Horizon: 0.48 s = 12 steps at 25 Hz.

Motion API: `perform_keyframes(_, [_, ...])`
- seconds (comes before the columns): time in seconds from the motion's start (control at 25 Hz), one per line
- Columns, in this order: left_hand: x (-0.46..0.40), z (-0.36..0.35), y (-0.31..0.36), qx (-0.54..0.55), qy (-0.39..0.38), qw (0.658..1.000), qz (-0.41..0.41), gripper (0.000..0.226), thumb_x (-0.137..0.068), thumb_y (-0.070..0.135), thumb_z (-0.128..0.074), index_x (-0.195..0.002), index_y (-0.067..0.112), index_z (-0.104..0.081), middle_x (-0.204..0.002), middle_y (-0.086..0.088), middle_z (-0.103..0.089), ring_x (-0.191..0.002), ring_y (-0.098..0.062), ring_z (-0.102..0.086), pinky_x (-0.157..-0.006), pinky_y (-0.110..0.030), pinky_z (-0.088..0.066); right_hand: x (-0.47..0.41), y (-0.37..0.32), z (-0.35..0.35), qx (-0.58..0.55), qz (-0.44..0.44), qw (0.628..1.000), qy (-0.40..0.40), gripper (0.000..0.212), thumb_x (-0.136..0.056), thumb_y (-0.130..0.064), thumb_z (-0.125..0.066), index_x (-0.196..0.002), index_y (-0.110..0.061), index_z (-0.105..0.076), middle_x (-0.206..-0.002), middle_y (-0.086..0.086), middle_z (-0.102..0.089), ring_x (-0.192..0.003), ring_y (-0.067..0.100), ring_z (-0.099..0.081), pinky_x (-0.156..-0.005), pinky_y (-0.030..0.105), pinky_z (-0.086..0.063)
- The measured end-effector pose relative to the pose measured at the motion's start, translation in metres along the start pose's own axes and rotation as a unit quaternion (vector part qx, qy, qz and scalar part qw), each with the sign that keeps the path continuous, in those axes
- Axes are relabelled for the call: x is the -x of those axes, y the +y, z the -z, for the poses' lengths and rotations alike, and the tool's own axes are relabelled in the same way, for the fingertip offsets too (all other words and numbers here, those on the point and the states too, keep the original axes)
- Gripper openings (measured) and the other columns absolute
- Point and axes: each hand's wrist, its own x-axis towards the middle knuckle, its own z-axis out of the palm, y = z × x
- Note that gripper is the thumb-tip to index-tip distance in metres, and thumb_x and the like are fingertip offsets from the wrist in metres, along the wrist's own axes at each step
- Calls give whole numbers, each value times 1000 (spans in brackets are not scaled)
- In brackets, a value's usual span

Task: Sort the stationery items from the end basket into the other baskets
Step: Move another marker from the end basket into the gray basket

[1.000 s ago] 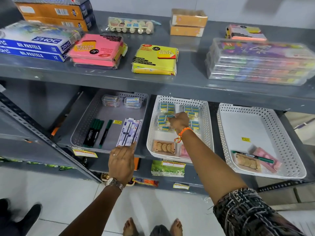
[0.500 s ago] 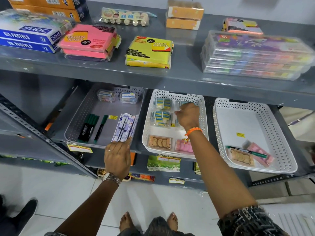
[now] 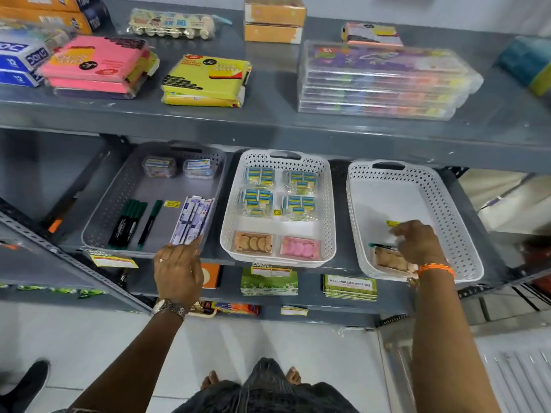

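Observation:
Three baskets sit on the lower shelf. The right white basket point(image 3: 456, 222) holds a green marker point(image 3: 377, 245) and a brown eraser pack point(image 3: 390, 261), both partly under my right hand point(image 3: 417, 242), whose fingers curl down over them; a grasp cannot be made out. The middle white basket point(image 3: 229, 216) contains several blue-yellow eraser packs point(image 3: 258, 176), a brown pack point(image 3: 253, 242) and a pink pack point(image 3: 299, 248). The grey basket point(image 3: 110, 210) has green markers point(image 3: 128, 222), a bundle of white pens point(image 3: 193, 220) and two small boxes point(image 3: 159, 166). My left hand point(image 3: 179, 271) rests on its front rim beside the pens.
The upper shelf point(image 3: 268, 126) overhangs the baskets and carries pink point(image 3: 95, 67) and yellow sticky-note packs point(image 3: 205, 79), stacked clear cases point(image 3: 381, 84) and boxes. Green packets point(image 3: 268, 281) lie on the shelf below. A slanted metal strut point(image 3: 59, 251) crosses at the left.
My right hand has left the middle basket and moved right into the right basket, over the marker and eraser pack. My left hand stays at the grey basket's rim.

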Motion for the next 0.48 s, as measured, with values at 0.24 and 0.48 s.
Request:
perform_keyframes(0.24, [0, -1, -2, -16, 3, 1000, 4, 36, -91, 16, -46, -116, 7, -70, -86, -14, -71, -83, -37, -60, -84, -48, -40, 3, 12, -11, 130, 44, 991, 6, 29, -86, -7, -58, -105, -25, -73, -119, 11, -56, -113, 32, -54, -97, 44, -50])
perform_keyframes(0.48, [1, -3, 2, -18, 3, 1000, 25, 38, -95, 22, -41, -113, 6, -70, -89, -16, -72, -86, -38, -61, -86, -48, -40, -12, 20, -7, 143, 39, 989, -21, 32, -82, -16, -63, -112, -6, -69, -118, 16, -59, -111, 34, -57, -97, 42, -51])
